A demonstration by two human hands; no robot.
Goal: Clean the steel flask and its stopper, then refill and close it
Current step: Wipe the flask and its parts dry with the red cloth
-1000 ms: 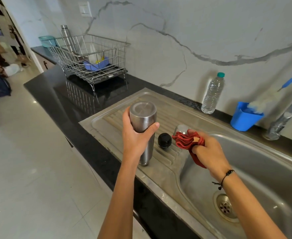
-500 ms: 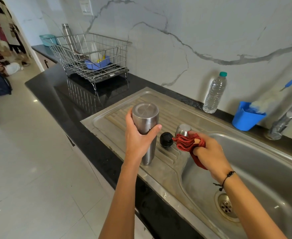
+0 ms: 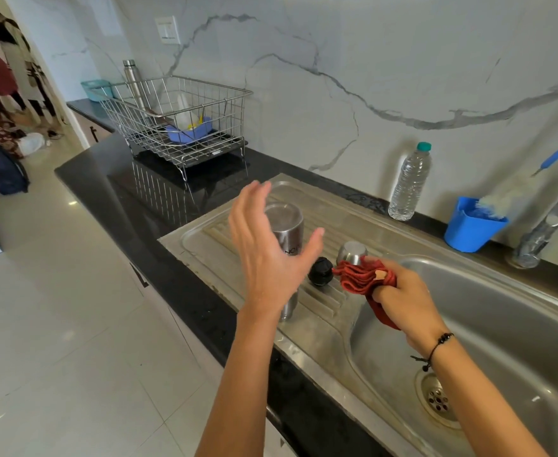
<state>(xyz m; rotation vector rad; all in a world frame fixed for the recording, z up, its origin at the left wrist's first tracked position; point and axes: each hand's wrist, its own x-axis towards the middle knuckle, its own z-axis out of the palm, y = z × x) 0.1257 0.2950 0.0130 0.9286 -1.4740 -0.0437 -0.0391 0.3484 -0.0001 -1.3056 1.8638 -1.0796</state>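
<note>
- Steel flask [image 3: 285,239] standing upside down on the ribbed drainboard [image 3: 323,301] of the sink [image 3: 501,324], base upward, apparently left to drain.
- Left hand [image 3: 267,258] just in front of the flask, fingers spread and relaxed, grasping nothing; contact with the flask not possible to tell.
- Black stopper [image 3: 320,271] lying on the drainboard just beside the flask, off the flask.
- Steel cap [image 3: 352,253] mouth down next to the stopper, touching the red cloth [image 3: 365,278].
- Right hand [image 3: 402,301] clenched around the bunched red cloth, at the edge of the basin.
- Judged from this: washing of flask and stopper probably finished or nearly so, drying or wiping in hand.
- Left to do: turning the flask upright, refilling, fitting stopper and cap.
- Plastic water bottle [image 3: 409,183] upright on the dark tabletop [image 3: 132,189] against the wall, a likely source for refilling.
- Blue tub [image 3: 468,229] with a brush near the tap [image 3: 541,232]; wire dish rack [image 3: 178,123] farther left.
</note>
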